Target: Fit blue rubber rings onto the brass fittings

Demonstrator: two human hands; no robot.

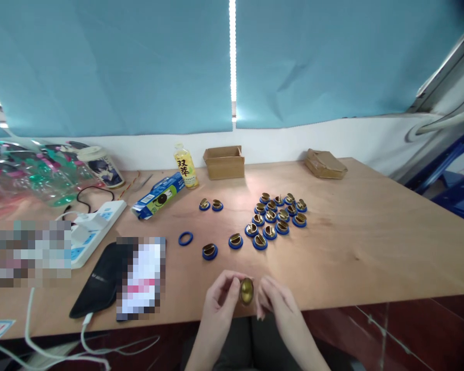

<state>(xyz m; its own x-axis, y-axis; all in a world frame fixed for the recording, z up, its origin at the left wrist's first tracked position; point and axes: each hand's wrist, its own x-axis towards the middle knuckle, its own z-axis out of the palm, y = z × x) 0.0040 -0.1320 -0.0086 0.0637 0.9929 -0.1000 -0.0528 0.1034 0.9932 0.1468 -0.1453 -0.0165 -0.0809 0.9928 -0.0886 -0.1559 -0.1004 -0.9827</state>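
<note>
Both hands meet at the near edge of the tabletop (pixel 371 247), the left hand (pixel 220 296) and right hand (pixel 274 299) pinching a gold oval piece (pixel 246 291) between their fingertips. Just beyond the left hand lie a bare blue ring (pixel 185 238) and two gold pieces seated in blue rings (pixel 210 251). Farther out, ahead of the right hand, sits a cluster of ringed gold pieces (pixel 276 216). Well past them stand a yellow bottle (pixel 185 166) and a cardboard box (pixel 224 162).
</note>
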